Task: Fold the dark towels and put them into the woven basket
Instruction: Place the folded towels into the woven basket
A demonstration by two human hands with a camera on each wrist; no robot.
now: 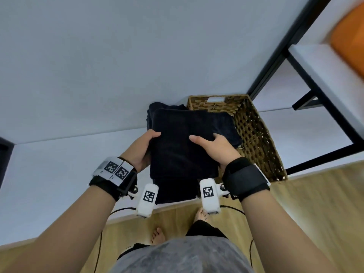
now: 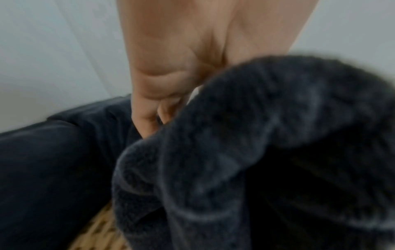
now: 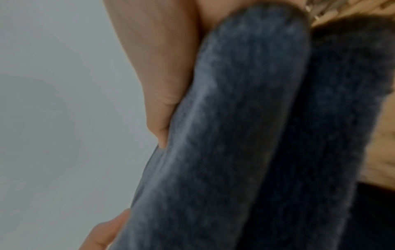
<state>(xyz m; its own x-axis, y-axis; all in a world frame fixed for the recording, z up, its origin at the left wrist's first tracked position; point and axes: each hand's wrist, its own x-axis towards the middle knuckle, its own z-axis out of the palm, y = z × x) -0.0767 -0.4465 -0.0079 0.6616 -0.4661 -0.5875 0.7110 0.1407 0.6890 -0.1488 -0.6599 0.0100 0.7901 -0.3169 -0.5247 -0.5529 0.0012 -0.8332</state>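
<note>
From the head camera I see both hands gripping a folded dark navy terry towel [image 1: 181, 146] above the near edge of a pale grey-white table [image 1: 78, 75]. My left hand [image 1: 140, 152] clasps the towel's left edge, thumb on top and fingers hidden beneath; my right hand [image 1: 214, 148] clasps the right edge the same way, thumb laid across the plush pile. The towel's far right corner overlaps the rectangular woven brown wicker basket [image 1: 256, 134], which stands on the table's right end, a cut-out handle slot in its far wall. A second dark cloth [image 1: 157, 107] lies bunched behind the held towel, just left of the basket, mostly hidden (I cannot tell whether it is folded).

No readable writing appears; the only markings are black-and-white square coded tags on the white wrist-camera housings [image 1: 147, 200] and on the left wrist band [image 1: 116, 170].

The left wrist view, blurred, shows curled fingers [image 2: 147, 116] against thick ribbed folds of towel, with a sliver of wicker below. The right wrist view shows the thumb [image 3: 162, 108] pressing the rounded folded edge. An orange shape [image 1: 348, 40] is cut off at the upper right.
</note>
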